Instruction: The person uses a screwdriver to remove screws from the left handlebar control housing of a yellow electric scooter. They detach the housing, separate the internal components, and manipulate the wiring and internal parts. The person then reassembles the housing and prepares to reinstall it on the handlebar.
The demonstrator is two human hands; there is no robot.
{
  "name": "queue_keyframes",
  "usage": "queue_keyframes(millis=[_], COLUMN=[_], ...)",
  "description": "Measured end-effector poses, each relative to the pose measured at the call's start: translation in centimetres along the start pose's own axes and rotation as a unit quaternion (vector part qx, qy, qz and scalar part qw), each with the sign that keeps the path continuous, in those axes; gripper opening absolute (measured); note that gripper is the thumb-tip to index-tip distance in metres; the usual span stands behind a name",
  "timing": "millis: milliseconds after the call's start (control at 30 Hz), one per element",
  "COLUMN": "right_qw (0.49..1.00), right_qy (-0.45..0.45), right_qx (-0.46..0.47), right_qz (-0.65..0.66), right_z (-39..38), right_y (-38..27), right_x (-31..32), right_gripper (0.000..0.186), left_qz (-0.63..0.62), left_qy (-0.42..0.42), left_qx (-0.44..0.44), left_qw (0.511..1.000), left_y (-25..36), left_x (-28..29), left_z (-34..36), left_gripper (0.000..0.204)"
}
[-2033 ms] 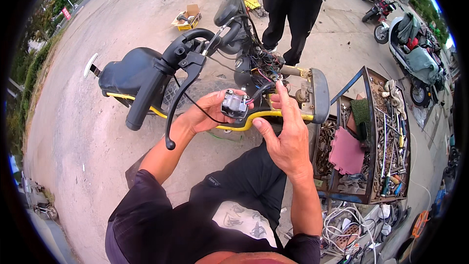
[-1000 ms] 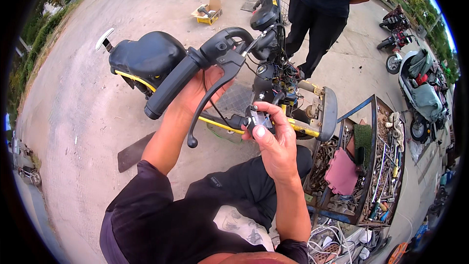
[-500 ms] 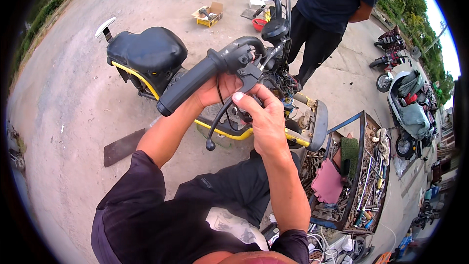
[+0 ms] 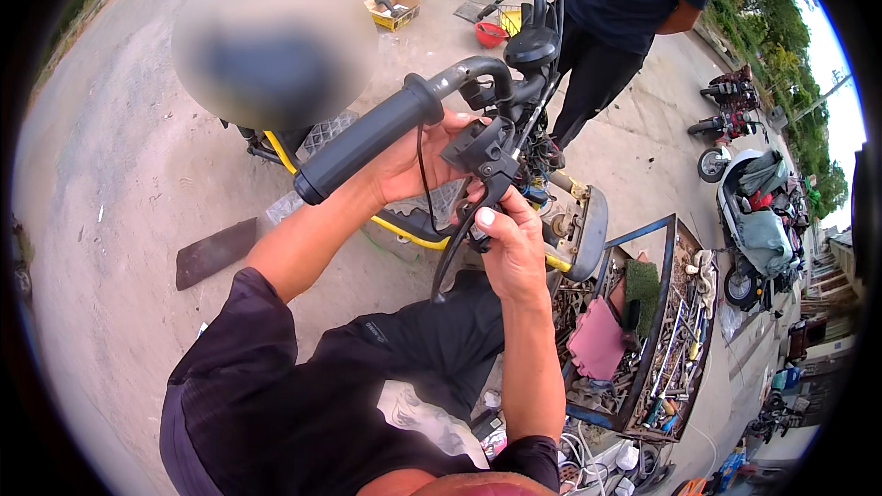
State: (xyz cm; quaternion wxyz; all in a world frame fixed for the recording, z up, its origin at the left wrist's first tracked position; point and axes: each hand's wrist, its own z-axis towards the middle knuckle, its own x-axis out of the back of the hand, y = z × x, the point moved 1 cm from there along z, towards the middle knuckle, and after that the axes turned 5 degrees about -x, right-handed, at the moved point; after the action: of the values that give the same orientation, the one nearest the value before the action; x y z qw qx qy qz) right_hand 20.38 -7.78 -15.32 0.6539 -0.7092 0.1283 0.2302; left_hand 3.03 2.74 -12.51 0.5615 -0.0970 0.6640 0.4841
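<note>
A black ribbed grip [image 4: 367,142] covers the end of the scooter's bent handlebar [image 4: 467,73]. Below the bar, off the tube, is a black brake lever assembly [image 4: 484,149]; its curved lever points down toward my lap. My left hand [image 4: 413,163] is under the grip, palm up, fingers curled around the housing's left side and partly hidden by it. My right hand [image 4: 514,243] pinches the lever near its pivot, thumb on top and fingers behind. A thin black cable [image 4: 424,174] hangs in front of my left palm.
A metal-framed tray [image 4: 675,312] of tools and loose hardware lies right of my legs. A person in dark clothes [image 4: 634,0] stands beyond the handlebar. Farther off are a yellow box [image 4: 395,11], a red bowl [image 4: 491,34] and a parked scooter [image 4: 761,207]. A dark board [image 4: 217,253] lies left.
The brake lever assembly has come away from the bar beside the grip and moved down and right in my hands. Bare tube now shows there.
</note>
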Motion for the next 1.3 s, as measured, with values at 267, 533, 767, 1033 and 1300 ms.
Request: queue_keyframes(millis=[267,533,767,1033,1300], right_qw=[0.999,0.998,0.998,0.983,0.97], right_qy=[-0.039,-0.049,-0.063,-0.131,-0.153], right_qx=[0.014,0.006,0.017,0.04,0.065], right_qz=[0.03,0.034,0.002,0.121,0.176], right_z=[-0.3,-0.1,-0.2,-1.1,-1.4], right_y=[0.4,1.5,0.5,0.8,1.9], right_x=[1.7,2.3,2.2,3.5,4.1], right_gripper=[0.027,0.029,0.028,0.027,0.031], left_qz=[-0.027,0.027,0.039,-0.027,0.002], left_qy=[-0.021,0.0,-0.047,-0.128,-0.149], left_qx=[0.035,0.053,0.068,0.049,0.02], left_qw=[0.999,0.998,0.996,0.99,0.989], left_y=[-0.3,-0.4,-0.7,-3.2,-5.8], left_x=[0.7,1.8,2.4,1.1,1.6], left_z=[0.0,0.5,0.9,0.9,1.6], left_gripper=[0.039,0.037,0.038,0.044,0.029])
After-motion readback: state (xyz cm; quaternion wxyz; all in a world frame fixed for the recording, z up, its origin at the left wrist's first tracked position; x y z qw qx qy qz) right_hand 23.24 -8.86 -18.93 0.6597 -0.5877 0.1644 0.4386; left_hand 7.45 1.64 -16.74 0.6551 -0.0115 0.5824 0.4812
